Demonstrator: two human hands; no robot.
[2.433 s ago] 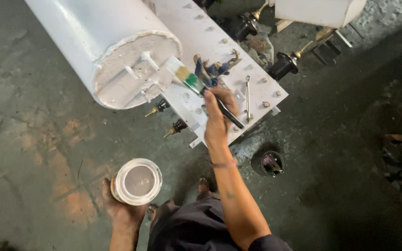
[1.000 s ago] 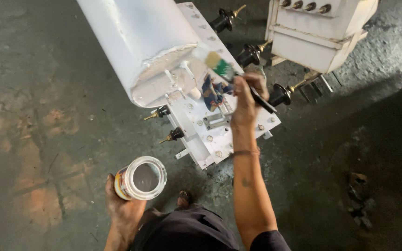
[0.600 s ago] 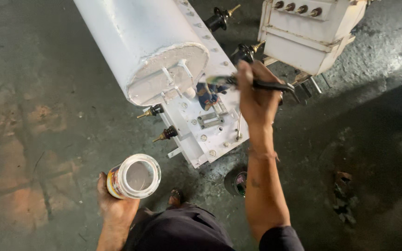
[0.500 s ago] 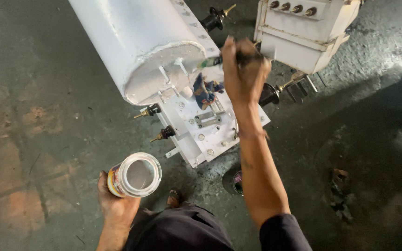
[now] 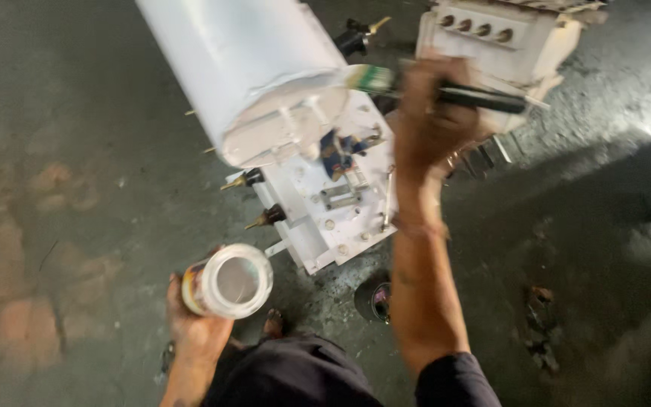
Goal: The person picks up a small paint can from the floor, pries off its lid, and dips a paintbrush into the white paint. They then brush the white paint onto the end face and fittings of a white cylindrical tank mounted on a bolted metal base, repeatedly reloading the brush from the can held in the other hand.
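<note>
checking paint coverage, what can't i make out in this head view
- Brush bristles: motion-blurred in the right hand against the white cylinder, so contact is unclear.
- Can in the left hand: its inside looks pale; the level is unreadable.
- White cylinder: far end cut off by the top edge.
- Second white unit: top cut off, partly behind the hand.

Big round metal tank: white, glossy, w/ grey smears at end cap. Flat bolted metal plate under it: white too, blue fitting in the middle, black terminals w/ brass tips. Paintbrush in right hand: black handle, green band, pale bristles. Small round paint can in left hand: white rim, grey-white inside, orange-and-dark label. Boxy metal unit behind: off-white, row of dark holes. Concrete floor: dark grey-green, rusty orange blotches at left.
</note>
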